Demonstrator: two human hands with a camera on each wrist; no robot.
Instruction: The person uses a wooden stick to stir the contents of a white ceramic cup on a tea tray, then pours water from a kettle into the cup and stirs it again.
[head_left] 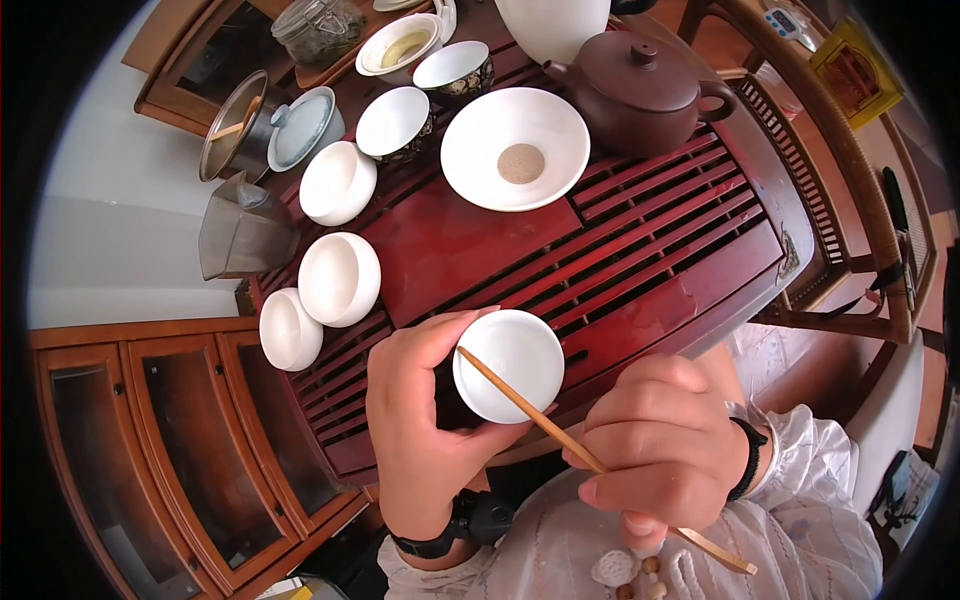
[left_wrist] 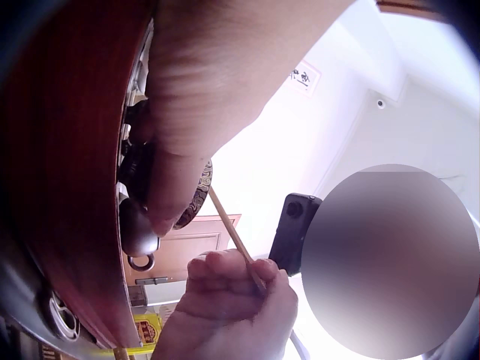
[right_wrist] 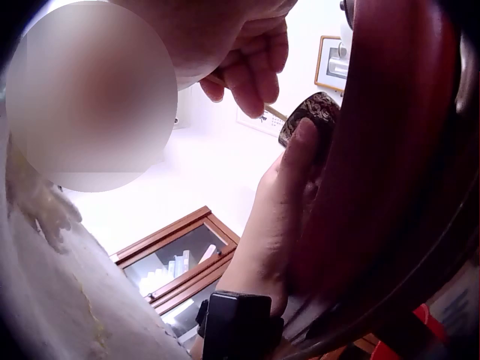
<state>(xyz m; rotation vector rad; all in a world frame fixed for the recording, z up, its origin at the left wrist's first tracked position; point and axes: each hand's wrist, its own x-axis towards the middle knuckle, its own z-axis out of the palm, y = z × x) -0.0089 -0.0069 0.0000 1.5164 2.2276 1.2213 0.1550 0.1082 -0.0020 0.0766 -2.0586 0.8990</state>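
My left hand point(head_left: 415, 440) grips a small teacup point(head_left: 515, 350), thumb and fingers curled round its side. The cup is white inside; its outer wall shows a dark, ornate pattern in the left wrist view point(left_wrist: 199, 199). A slim wooden tea stick point(head_left: 570, 445) is held in my right hand point(head_left: 660, 440), the fingers curled over its middle. It slants across the mouth of the cup, its thin tip right at the left rim in the head view. The broader end sticks out below the right hand. Inside, the cup looks bare white.
A red slatted tea tray point(head_left: 430, 250) lies beyond the hands. On it stand a wide white bowl point(head_left: 465, 150) with a brown disc inside, a brown teapot point(head_left: 640, 95) and several white cups point(head_left: 340, 280). A glass pitcher point(head_left: 240, 235) is at the left, a chair point(head_left: 850, 160) at the right.
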